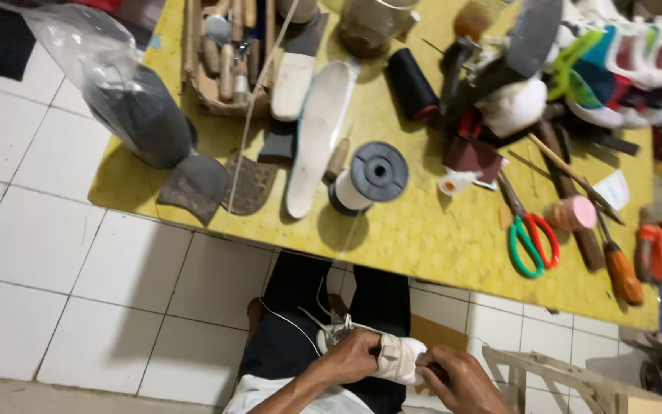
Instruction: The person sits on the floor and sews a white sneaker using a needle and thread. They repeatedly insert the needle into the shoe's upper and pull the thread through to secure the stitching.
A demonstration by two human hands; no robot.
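left hand: fingers clamped on white shoe, near, on lap | right hand: fingers pinching its toe | shoe likely light, soft; grip sole edge | thread runs to far bench

White floor tiles with grey joints run beneath a yellow worktable; a pale wooden frame stands nearby.
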